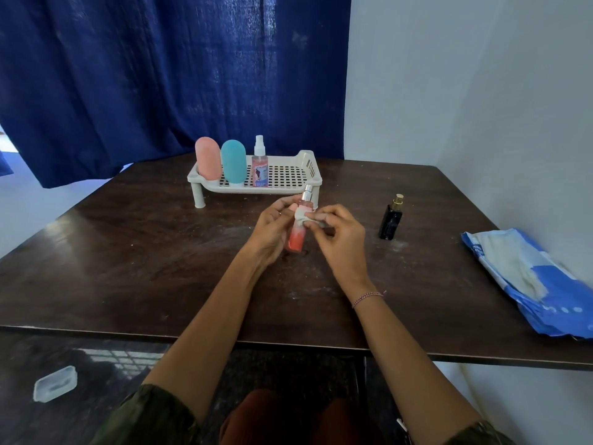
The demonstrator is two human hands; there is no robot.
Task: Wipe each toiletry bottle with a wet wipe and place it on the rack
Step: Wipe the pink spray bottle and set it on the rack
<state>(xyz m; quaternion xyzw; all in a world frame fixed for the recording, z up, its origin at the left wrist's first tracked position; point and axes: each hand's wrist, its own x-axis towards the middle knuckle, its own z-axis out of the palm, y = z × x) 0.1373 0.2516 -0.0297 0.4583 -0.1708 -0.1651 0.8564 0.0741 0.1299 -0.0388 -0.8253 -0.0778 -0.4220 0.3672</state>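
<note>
My left hand (272, 229) grips a slim pink-to-red spray bottle (296, 239) upright over the middle of the table. My right hand (337, 232) pinches a small white wet wipe (305, 218) wrapped against the bottle's upper body. The white perforated rack (288, 175) stands behind them. It holds a pink capsule bottle (208, 159), a teal capsule bottle (233, 160) and a clear pink spray bottle (260, 165), all at its left half. A dark perfume bottle (391, 220) with a gold cap stands on the table to the right.
A blue and white wipe pack (529, 277) lies at the table's right edge near the white wall. The dark wooden table (128, 252) has dusty smears. A blue curtain (160, 75) hangs behind. A clear plastic lid (55, 383) lies on the floor, lower left.
</note>
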